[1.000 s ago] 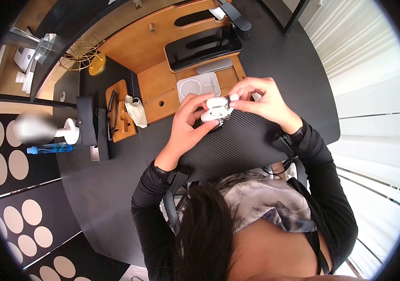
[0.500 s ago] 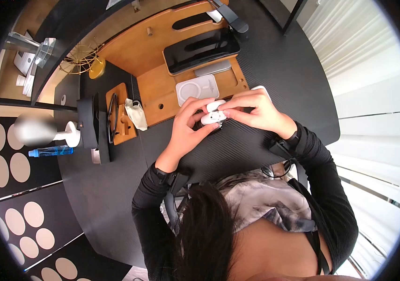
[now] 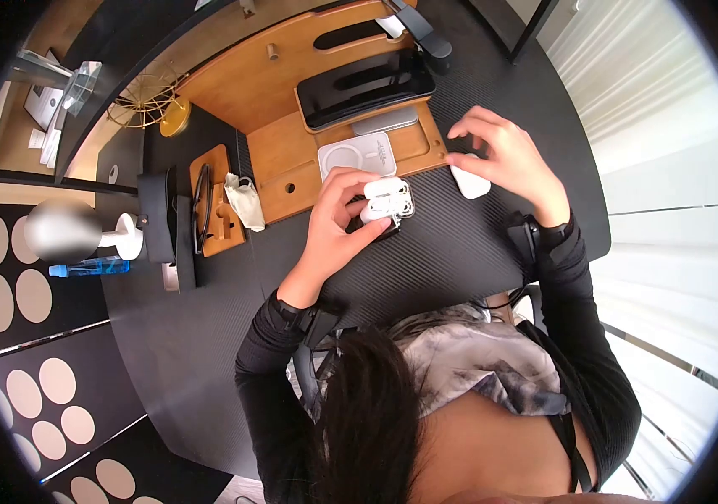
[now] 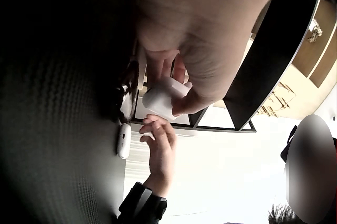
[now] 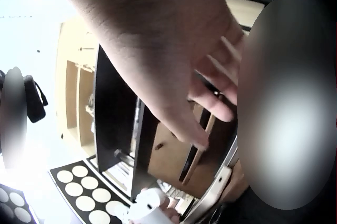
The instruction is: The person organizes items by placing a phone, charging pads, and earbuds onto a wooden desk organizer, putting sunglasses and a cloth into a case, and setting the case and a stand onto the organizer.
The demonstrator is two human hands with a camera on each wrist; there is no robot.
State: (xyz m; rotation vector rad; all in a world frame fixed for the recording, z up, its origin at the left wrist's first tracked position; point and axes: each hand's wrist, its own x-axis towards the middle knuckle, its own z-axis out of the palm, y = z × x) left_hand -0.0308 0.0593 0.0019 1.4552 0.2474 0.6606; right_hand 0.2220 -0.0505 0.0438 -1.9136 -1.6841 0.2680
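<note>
Uniquely, left wrist view: dark slot [image 4: 124,136] on white case [image 4: 124,148].

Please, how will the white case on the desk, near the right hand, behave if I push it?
The white case looks hard, so it should probably keep its shape. It lies low and flat on the dark desk, so it would likely slide rather than tip. Its smooth surface and rounded edges may feel slippery.
</note>
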